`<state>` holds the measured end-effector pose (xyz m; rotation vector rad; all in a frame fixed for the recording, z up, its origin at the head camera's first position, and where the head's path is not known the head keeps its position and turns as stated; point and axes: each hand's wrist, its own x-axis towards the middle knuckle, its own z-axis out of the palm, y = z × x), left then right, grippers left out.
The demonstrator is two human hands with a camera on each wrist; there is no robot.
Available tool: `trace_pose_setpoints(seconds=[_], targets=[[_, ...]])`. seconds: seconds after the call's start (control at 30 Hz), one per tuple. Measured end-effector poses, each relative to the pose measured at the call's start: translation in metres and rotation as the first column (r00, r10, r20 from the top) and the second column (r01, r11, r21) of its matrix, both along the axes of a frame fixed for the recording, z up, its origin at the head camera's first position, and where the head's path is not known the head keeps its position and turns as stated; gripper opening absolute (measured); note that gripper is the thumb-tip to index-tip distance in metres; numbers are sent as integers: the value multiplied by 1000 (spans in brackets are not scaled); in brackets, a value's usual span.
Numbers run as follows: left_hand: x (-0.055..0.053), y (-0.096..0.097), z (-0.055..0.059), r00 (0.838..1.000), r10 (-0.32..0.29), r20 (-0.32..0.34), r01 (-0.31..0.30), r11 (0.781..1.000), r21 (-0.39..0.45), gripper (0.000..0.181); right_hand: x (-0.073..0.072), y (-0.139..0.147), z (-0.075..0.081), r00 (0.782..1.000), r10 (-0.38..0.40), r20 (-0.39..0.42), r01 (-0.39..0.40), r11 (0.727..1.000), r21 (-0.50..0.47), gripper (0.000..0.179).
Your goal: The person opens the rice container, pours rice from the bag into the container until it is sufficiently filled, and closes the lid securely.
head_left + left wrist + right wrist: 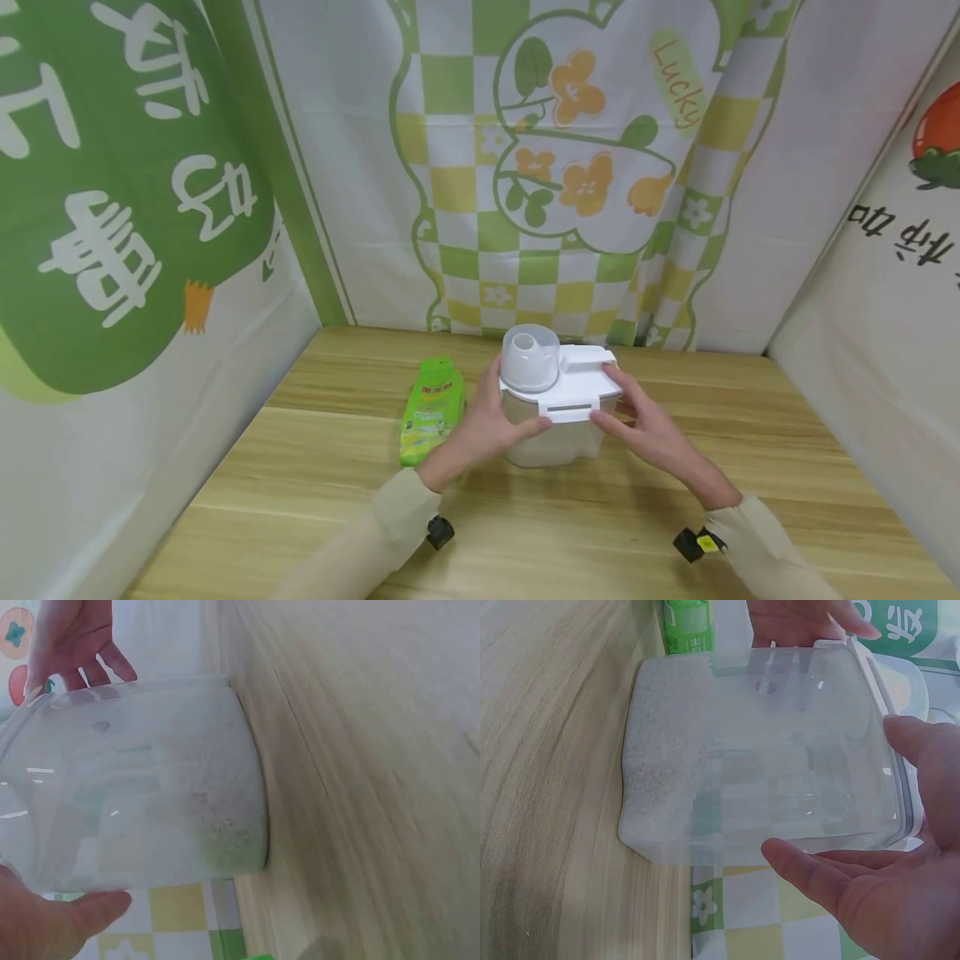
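A clear plastic storage container with a white lid stands upright on the table between the two hands. Pale grains fill its lower part. On the lid's left side sits a clear round cup with a white cone inside. My left hand holds the container's left side, its thumb by the white front latch. From the right, my right hand grips the lid edge, thumb at the latch's right end and fingers near the raised white flap.
Just left of the container, a green printed bag lies on the wooden table. A checkered cloth hangs behind the table's back edge, with printed cloths along both sides.
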<state>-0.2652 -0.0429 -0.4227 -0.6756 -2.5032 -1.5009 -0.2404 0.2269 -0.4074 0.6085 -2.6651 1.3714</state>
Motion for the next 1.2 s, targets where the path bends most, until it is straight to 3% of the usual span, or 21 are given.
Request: trace_pose_setpoints(seconds=[0.3, 0.63, 1.0, 1.2], targets=[[-1, 3, 1, 999, 14, -36, -14, 1000, -14, 115, -4, -1, -3, 998, -44, -52, 45, 999, 19, 72], [1, 4, -2, 999, 42, -28, -42, 999, 2, 113, -3, -4, -5, 990, -69, -124, 77, 995, 60, 70], [0, 6, -9, 995, 63, -76, -60, 997, 38, 111, -3, -5, -3, 961, -112, -254, 158, 973, 169, 71], [-2, 6, -8, 995, 67, -72, -64, 997, 45, 113, -4, -7, 0, 959, -134, -249, 177, 971, 160, 71]])
